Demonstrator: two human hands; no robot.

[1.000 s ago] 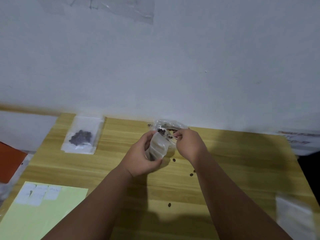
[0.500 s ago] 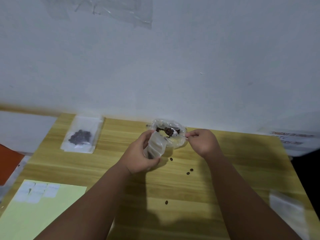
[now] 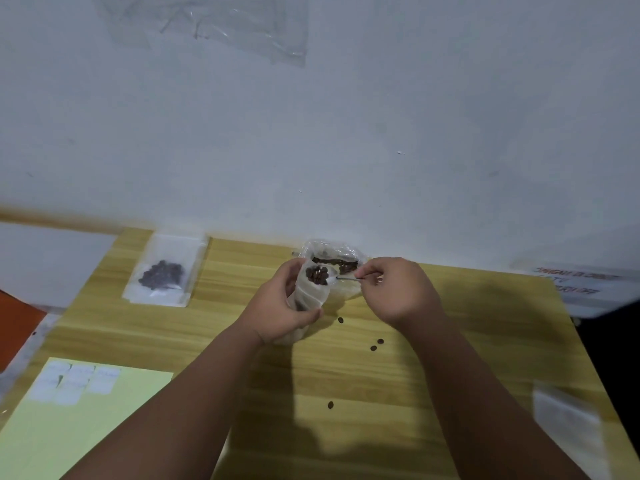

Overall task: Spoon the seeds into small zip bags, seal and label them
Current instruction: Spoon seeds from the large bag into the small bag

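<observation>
**Filling step.** A small zip bag, just above the middle of the frame, is held upright with its mouth open above the wooden surface. A spoon heaped with dark seeds sits at the mouth, its thin handle running to the right. The left hand is wrapped round the body of the bag, fingers and thumb curled onto it. The right hand is closed narrowly, its fingertips pinching the end of the spoon handle. Directly behind the bag stands a larger clear supply bag holding more seeds; whether the two touch cannot be told. The step in hand appears to be spooning seeds into the bag, with its sealing and labelling not yet done. The next move would call for tipping the spoon well inside the mouth while the left hand keeps the opening spread. Spillage looks a real risk, since four loose seeds lie on the surface below and to the right of the hands. A filled bag lies flat at centre left. A pale green sheet carrying white labels lies at lower left. What seem to be spare bags, too blurred to confirm, lie at lower right.
</observation>
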